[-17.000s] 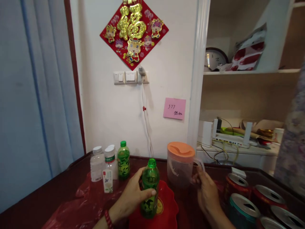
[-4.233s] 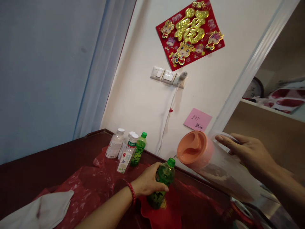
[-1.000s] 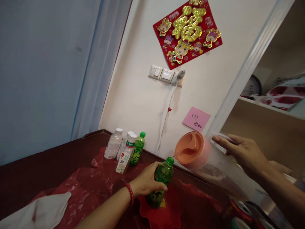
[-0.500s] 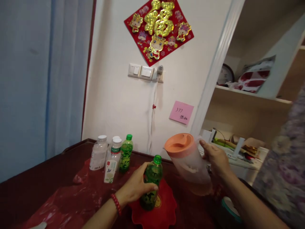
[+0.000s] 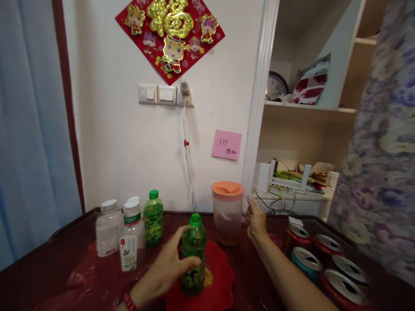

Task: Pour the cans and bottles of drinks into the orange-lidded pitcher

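My left hand [image 5: 165,270] is wrapped around a green plastic bottle [image 5: 193,246] with a green cap. The bottle stands upright on a red scalloped plate [image 5: 220,287]. Behind the plate stands a clear pitcher [image 5: 227,218] with an orange lid, upright on the dark red table [image 5: 48,263]. My right hand [image 5: 256,220] is at the pitcher's right side where its handle is, thumb up, fingers curled around the handle.
Two clear white-capped bottles [image 5: 108,226], a small carton [image 5: 128,259] and another green bottle [image 5: 153,218] stand at the left on a red plastic sheet [image 5: 94,276]. Several open cans [image 5: 324,259] sit at the right. Floral fabric [image 5: 382,151] fills the right edge. A shelf [image 5: 292,190] holds a router and cables.
The pitcher, held tilted in the air by my right hand, now stands upright on the table. The view has swung level. My left hand stays on the green bottle.
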The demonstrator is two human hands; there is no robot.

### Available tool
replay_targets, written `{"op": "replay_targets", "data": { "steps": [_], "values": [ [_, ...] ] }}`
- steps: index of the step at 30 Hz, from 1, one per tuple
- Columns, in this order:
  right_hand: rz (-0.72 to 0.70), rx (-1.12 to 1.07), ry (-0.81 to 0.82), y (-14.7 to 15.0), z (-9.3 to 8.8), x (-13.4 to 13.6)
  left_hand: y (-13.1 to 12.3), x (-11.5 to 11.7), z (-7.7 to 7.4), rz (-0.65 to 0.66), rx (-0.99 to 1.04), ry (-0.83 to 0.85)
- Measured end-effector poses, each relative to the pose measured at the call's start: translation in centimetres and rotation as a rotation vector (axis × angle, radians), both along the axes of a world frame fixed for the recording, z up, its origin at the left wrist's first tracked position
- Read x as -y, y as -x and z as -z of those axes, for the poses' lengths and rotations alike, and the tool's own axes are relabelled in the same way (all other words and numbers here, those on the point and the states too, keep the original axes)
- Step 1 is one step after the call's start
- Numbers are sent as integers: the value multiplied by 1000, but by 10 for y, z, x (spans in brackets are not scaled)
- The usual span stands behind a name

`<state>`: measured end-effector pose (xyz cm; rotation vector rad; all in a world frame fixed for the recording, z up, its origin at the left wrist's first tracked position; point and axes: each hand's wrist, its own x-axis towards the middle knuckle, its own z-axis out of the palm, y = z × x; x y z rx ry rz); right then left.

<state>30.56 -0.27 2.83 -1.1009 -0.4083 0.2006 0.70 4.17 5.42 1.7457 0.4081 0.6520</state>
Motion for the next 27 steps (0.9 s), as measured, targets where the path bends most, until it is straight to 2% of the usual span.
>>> {"op": "replay_targets", "data": {
  "steps": [4, 8, 11, 14, 16, 18, 19, 21, 22, 23, 24, 25, 27],
  "values": [
    [9, -47, 52, 5, 17, -3, -1, -5, 8, 15, 6, 19],
    [36, -2, 132, 5, 18, 5, -1, -7, 12, 14, 6, 4],
    [46, 75, 201, -2, 5, 18, -2, -7, 8, -9, -19, -7],
    [111, 148, 247, -2, -17, 41, -2, -5, 4, -16, -28, -10],
    [171, 208, 256, 11, -34, 64, -3, -4, 3, -16, -30, -13],
    [160, 309, 245, 39, -47, 93, -3, -3, 4, -16, -32, -14],
    [95, 372, 252, 58, -51, 108, -3, -3, 5, -14, -30, -16],
    [-145, 521, 294, 100, -49, 133, -3, -2, 6, -4, -20, -21],
    [-344, 617, 348, 120, -42, 143, -3, -2, 6, -2, -16, -24],
    [-632, 809, 463, 139, -31, 150, -3, -2, 6, -3, -15, -26],
    [-830, 986, 587, 155, -17, 155, -2, -1, 6, -8, -15, -28],
    [-937, 1121, 771, 167, -1, 157, -2, 0, 5, -14, -14, -28],
    [-877, 1118, 921, 181, 28, 157, -1, 0, 5, -12, -3, -25]
  ]
}}
